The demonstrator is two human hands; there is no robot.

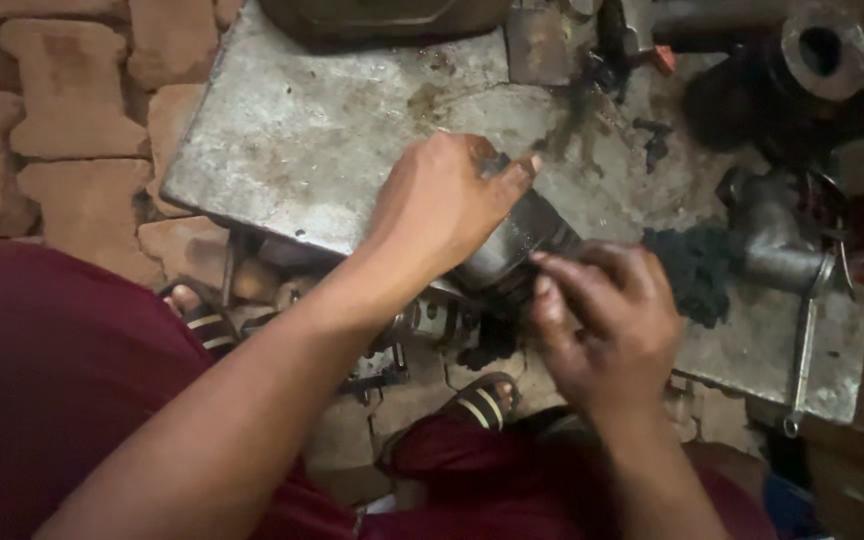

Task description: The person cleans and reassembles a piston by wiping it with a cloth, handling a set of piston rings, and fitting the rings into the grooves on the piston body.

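My left hand [442,205] is clamped over the top of a grey metal cylinder, a piston-like part [524,238], holding it at the near edge of a stained metal plate [292,130]. My right hand [607,325] grips the lower side of the same part, fingers curled and smeared with black grease. Most of the part is hidden under both hands.
A dark greasy rag [694,270] lies right of the hands. A metal pipe fitting [772,235], a flanged pipe [822,45] and a spanner [802,355] sit on the right. Loose metal parts [402,340] lie below the plate. My sandalled feet [482,400] rest on brick paving [62,120].
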